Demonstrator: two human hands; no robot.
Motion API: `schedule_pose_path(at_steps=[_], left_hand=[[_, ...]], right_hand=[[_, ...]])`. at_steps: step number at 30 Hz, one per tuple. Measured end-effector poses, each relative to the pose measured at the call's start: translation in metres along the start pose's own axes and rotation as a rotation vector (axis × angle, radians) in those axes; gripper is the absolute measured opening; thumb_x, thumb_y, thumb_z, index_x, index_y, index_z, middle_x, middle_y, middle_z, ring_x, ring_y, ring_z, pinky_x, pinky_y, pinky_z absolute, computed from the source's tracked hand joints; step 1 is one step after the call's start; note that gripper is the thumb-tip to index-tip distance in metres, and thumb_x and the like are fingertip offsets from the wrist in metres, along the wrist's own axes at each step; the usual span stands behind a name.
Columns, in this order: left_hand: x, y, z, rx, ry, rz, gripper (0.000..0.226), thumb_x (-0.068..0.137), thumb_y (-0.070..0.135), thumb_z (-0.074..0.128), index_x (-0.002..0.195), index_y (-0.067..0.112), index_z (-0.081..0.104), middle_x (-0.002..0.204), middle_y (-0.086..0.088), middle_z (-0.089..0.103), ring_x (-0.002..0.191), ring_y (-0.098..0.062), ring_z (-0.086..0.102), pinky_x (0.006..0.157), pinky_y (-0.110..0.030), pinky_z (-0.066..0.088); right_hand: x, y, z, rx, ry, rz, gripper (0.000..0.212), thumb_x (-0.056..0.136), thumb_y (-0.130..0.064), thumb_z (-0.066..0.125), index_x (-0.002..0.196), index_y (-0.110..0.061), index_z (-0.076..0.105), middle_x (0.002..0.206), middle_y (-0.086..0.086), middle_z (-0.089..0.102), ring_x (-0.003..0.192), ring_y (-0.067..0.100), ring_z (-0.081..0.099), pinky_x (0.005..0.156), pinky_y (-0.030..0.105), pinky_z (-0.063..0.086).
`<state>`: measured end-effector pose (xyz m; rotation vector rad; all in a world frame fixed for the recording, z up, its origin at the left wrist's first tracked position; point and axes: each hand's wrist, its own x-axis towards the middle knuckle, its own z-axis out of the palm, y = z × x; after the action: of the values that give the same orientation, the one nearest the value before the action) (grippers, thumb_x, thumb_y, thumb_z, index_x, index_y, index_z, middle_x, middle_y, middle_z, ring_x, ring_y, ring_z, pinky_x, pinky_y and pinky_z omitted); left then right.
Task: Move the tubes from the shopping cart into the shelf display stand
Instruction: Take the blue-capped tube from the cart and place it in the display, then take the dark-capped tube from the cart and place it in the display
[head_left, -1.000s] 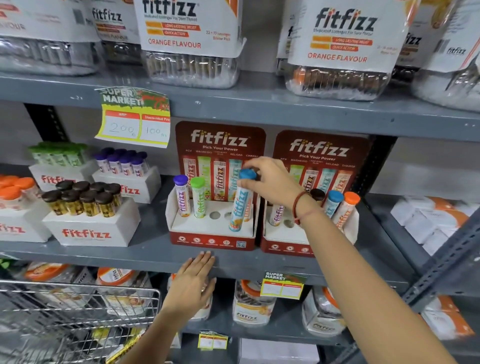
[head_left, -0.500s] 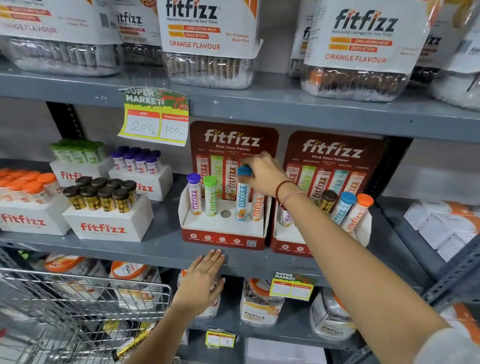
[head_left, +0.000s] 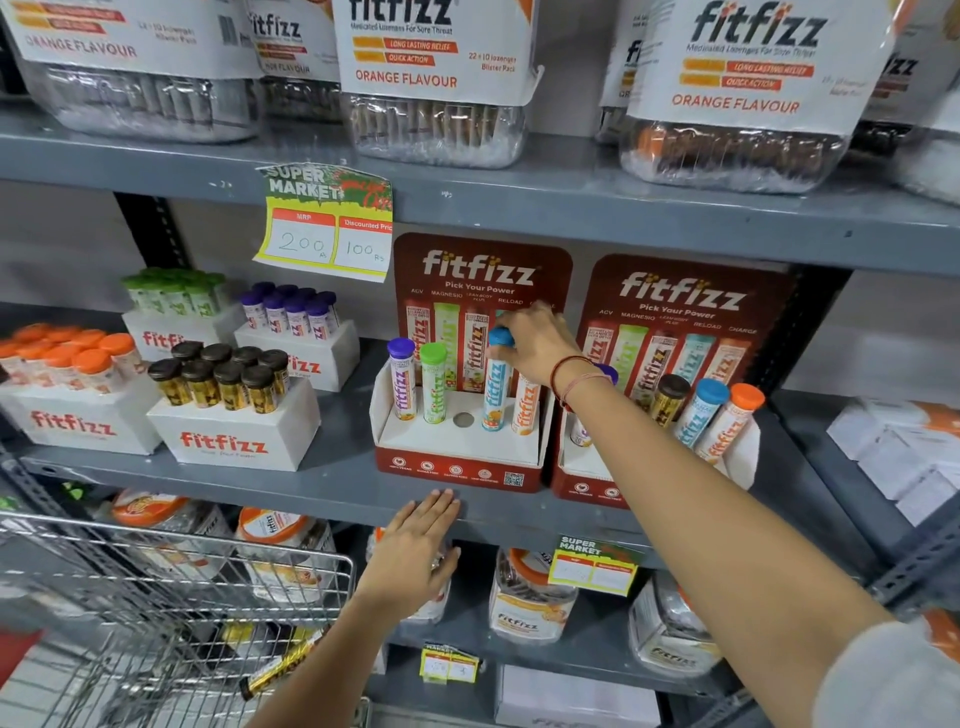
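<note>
A red and white display stand (head_left: 457, 467) sits on the middle shelf. It holds a purple-capped tube (head_left: 402, 382), a green-capped tube (head_left: 434, 384), one bare hole (head_left: 463, 419), a blue-capped tube (head_left: 496, 387) and an orange tube (head_left: 525, 410). My right hand (head_left: 535, 345) grips the blue cap from above, the tube standing in its hole. My left hand (head_left: 418, 553) lies flat against the shelf's front edge, fingers apart, holding nothing. The wire shopping cart (head_left: 171, 613) is at lower left, with a dark yellow tube (head_left: 283, 670) lying inside.
A second stand (head_left: 587, 486) to the right holds brown, blue and orange capped tubes. White boxes of tubes stand to the left on the same grey shelf (head_left: 332, 483). Large jars fill the shelves above and below. A price tag (head_left: 327, 228) hangs from the upper shelf.
My right hand has lowered the blue-capped tube from a tilted position in front of the stand into its hole, upright. My left hand stayed on the shelf edge.
</note>
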<state>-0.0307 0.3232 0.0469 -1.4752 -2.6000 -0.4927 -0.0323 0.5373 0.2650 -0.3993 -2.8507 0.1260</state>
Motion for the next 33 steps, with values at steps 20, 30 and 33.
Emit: schedule_pose_path(at_steps=[20,30,33], left_hand=[[-0.001,0.002,-0.011,-0.035,0.004,-0.001,0.052,0.095,0.036,0.041,0.140,0.013,0.030,0.150,-0.005,0.031,0.139,-0.017,0.022,0.115,-0.035,0.013],[-0.062,-0.051,-0.053,-0.157,0.275,-0.295,0.033,0.088,0.015,0.059,0.120,0.008,0.054,0.123,-0.014,0.061,0.118,-0.029,0.052,0.097,-0.045,0.043],[-0.106,-0.073,-0.055,-0.149,0.287,-0.432,0.031,0.086,0.011,0.060,0.117,0.005,0.056,0.118,-0.017,0.063,0.109,-0.032,0.057,0.090,-0.045,0.048]], right_hand=[[-0.010,-0.007,0.006,-0.016,-0.121,0.071,0.047,0.083,-0.040,0.062,0.124,-0.018,0.053,0.126,0.011,0.055,0.123,0.030,0.039,0.102,0.044,0.033],[-0.037,-0.118,0.069,0.271,0.170,-0.226,0.022,0.085,-0.024,0.058,0.099,-0.009,0.067,0.099,0.013,0.068,0.105,0.032,0.051,0.091,0.040,0.041],[-0.049,-0.167,0.112,0.292,0.011,-0.337,0.025,0.087,-0.026,0.058,0.103,-0.008,0.066,0.098,0.011,0.068,0.105,0.031,0.050,0.090,0.039,0.043]])
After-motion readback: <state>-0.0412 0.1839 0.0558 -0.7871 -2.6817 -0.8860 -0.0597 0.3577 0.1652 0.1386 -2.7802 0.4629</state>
